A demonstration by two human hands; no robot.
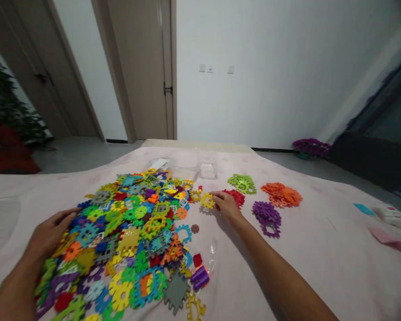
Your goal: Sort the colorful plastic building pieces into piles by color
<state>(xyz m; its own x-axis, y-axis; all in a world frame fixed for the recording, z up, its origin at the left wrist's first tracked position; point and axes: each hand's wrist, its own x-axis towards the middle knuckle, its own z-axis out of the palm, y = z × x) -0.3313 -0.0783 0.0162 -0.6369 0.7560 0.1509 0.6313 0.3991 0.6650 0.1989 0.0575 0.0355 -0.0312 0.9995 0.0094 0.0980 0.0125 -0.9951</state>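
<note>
A yellow notched plastic building piece is pinched at its right edge between the thumb and fingers of my right hand, just right of a big mixed heap. My left hand rests against the left side of this heap of colourful interlocking pieces, fingers stretched out and holding nothing that I can see. Partly behind my right hand lies a red cluster of pieces. Lime-green pieces, orange pieces and purple pieces lie in separate small piles farther right.
Clear plastic trays stand behind the heap on the pale pink cloth. A crumpled clear wrapper and a purple block lie at its right. A blue item, a white packet and pink paper lie far right.
</note>
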